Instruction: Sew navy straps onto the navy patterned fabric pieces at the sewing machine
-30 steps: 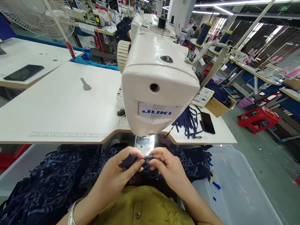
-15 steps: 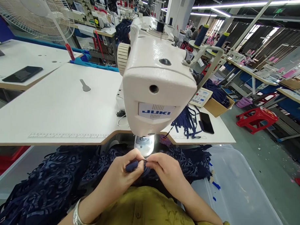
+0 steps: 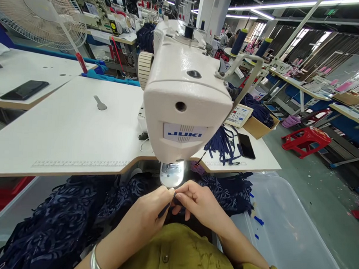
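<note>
My left hand (image 3: 148,217) and my right hand (image 3: 199,204) meet just below the lit needle plate (image 3: 171,174) of a white JUKI sewing machine (image 3: 185,99). Both pinch a narrow navy strap (image 3: 165,208) between thumb and fingers; the left holds its lower end, the right its upper end. A heap of dark blue patterned fabric (image 3: 64,217) lies over my lap and to the left. A metal bangle is on my left wrist.
The white work table (image 3: 64,130) carries a bundle of navy straps (image 3: 223,146), a black phone (image 3: 246,146) and a control panel (image 3: 238,115). A clear plastic bin (image 3: 285,232) stands at the right, a fan (image 3: 45,16) at the far left, a red stool (image 3: 305,139) on the floor.
Both hands have drawn back a little from the needle plate toward my body. The strap, earlier folded flat between the fingers, is now held as a thin slanted strip.
</note>
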Available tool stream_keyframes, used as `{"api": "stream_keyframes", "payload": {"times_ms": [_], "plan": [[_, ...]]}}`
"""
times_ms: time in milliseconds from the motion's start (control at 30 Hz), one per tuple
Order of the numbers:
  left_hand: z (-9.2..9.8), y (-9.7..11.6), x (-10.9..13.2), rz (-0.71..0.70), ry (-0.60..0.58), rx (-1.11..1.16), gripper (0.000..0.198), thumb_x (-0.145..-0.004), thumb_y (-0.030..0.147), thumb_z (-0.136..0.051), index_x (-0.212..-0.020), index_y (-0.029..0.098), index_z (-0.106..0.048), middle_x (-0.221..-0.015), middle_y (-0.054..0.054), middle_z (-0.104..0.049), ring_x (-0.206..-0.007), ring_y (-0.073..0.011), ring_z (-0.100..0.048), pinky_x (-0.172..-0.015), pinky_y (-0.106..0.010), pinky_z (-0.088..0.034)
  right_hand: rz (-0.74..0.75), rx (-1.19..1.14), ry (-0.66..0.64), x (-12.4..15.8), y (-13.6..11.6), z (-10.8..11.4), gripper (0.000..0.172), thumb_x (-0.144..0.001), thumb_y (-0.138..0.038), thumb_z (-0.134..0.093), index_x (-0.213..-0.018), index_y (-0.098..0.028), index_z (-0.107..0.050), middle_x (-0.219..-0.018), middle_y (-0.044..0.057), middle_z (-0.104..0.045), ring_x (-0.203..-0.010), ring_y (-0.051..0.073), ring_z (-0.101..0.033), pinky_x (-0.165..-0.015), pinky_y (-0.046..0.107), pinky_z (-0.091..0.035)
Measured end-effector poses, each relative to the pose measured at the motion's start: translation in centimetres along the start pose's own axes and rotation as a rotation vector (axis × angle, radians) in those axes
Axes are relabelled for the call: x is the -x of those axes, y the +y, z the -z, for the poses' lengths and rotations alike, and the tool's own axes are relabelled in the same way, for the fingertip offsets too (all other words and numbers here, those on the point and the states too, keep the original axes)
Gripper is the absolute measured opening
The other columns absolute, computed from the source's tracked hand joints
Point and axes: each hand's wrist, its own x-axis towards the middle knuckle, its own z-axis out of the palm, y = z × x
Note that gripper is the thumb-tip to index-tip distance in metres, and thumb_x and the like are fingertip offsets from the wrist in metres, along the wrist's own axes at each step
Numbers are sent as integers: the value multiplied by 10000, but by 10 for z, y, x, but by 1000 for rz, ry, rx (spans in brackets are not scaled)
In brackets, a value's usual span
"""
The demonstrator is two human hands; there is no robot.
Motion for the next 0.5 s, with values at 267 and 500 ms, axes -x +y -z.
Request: {"api": "stream_keyframes", "payload": {"times_ms": [267, 500], "plan": [[15, 13, -5, 82, -55, 190, 153, -905, 197, -434, -836, 210, -570, -819, -10, -598, -728, -116, -566, -682, -215, -474, 115, 260, 96, 1, -7, 1, 77, -944, -257, -444, -922, -231, -514, -612, -66, -644, -547, 98, -637, -559, 184, -456], [24, 10, 0, -60, -38, 169, 119, -869, 136, -497, -839, 215, -581, -1190, -76, -582, -887, -123, -611, -824, -245, -494, 196, 187, -13, 2, -16, 12, 211, -998, -351, -354, -1045, -244, -530, -816, -29, -611, -681, 104, -646, -608, 194, -491]]}}
